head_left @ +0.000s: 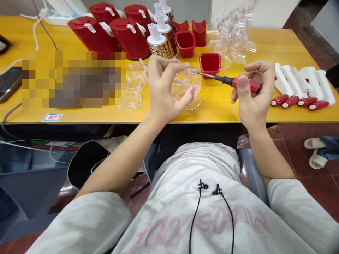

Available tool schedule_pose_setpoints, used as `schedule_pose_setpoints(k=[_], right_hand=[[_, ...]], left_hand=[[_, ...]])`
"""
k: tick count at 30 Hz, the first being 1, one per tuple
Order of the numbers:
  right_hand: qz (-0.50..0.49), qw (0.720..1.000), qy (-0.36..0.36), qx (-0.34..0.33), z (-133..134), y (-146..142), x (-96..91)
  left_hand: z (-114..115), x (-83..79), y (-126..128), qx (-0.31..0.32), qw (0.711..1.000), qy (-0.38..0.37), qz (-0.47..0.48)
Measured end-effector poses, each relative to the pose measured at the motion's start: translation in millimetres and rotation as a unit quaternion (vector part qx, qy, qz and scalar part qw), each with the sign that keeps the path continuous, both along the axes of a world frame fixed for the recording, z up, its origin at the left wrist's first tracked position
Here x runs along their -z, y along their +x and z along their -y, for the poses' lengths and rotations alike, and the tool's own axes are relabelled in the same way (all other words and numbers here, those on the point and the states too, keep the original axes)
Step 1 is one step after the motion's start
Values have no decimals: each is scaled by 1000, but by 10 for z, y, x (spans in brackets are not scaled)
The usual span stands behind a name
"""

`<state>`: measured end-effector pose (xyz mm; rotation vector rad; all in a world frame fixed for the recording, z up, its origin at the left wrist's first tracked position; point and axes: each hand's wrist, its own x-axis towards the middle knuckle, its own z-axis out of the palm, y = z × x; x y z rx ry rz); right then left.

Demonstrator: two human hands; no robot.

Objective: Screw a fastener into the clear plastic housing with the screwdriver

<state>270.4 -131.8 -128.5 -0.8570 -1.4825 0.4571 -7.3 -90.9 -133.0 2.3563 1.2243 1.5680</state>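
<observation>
My right hand (254,97) is closed around the red-and-black handle of a screwdriver (226,80), whose metal shaft points left. The tip of the shaft reaches the upper rim of a clear plastic part (196,92). Around that part, my left hand (164,86) curves its thumb and fingers, gripping it just above the table's front edge. My fingers hide some of the part's left side. Left of my left hand lie several similar clear plastic pieces (135,83). Just behind the screwdriver tip sits a small red plastic cup (210,62).
Red housings (129,38), metal grater drums (159,46) and red cups (185,44) line the back of the yellow table (219,113). Clear parts (235,38) are stacked at back right. White handles with red grips (304,84) lie at right. Another person's feet (317,158) show on the floor.
</observation>
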Motion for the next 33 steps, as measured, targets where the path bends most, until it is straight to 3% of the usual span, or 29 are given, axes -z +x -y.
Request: schedule_pose_setpoints(k=[5, 13, 23, 29, 33], right_hand=[[-23, 996, 65, 64, -11, -65, 10], [-61, 998, -26, 23, 15, -89, 14], [-35, 996, 50, 59, -55, -96, 23], [-36, 993, 106, 30, -174, -51, 123], [-35, 992, 111, 54, -196, -25, 126]], left_hand=[[70, -31, 31, -17, 1000, 19, -7], [6, 3, 8, -19, 1000, 14, -11], [41, -18, 23, -16, 1000, 0, -6], [-60, 25, -20, 8, 1000, -6, -10], [-82, 26, -41, 12, 1000, -10, -16]])
